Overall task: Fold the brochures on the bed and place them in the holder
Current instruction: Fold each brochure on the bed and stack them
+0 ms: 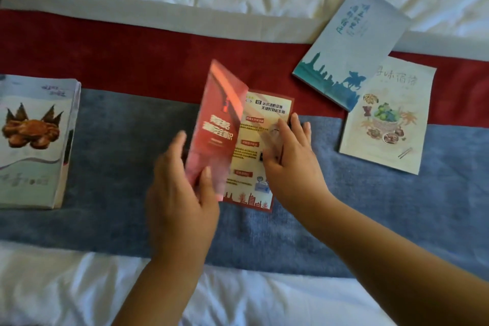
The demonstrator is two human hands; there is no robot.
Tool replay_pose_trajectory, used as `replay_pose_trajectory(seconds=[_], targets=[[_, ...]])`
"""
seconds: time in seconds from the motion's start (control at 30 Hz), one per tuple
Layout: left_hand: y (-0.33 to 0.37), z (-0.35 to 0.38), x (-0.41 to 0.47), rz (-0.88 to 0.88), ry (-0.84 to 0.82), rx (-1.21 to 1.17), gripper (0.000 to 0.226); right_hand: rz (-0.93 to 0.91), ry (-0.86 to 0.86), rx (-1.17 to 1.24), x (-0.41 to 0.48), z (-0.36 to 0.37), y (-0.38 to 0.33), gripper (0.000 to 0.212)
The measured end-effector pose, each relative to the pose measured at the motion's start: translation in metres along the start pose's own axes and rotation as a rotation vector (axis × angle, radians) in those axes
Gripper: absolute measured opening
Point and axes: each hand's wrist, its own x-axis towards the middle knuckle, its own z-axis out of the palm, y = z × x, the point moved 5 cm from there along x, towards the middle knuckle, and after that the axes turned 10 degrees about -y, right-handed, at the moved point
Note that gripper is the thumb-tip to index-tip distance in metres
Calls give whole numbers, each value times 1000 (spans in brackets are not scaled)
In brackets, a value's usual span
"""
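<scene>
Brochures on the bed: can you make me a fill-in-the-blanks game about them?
The left hand lifts a flap and the right hand presses the open page of the middle brochure, whose cover is ___. The skyline brochure partly covers another brochure, which pictures ___. The stack of brochures lies at the picture's ___ edge.
Missing words: red, food, left.
</scene>
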Motion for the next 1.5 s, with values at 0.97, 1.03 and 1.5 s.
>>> replay_pose_trajectory(seconds=[0.97, 1.03, 1.5], targets=[[-36, -60, 4, -27, -15, 58, 59, -487, -71, -166, -15, 62, -90, 69], [-39, -57, 5, 20, -46, 73, 58, -411, -135, -448, -3, 84, -83, 76], [-30, -17, 4, 216, -117, 46, 56, -404, -54, -589, 9, 70, -36, 66]])
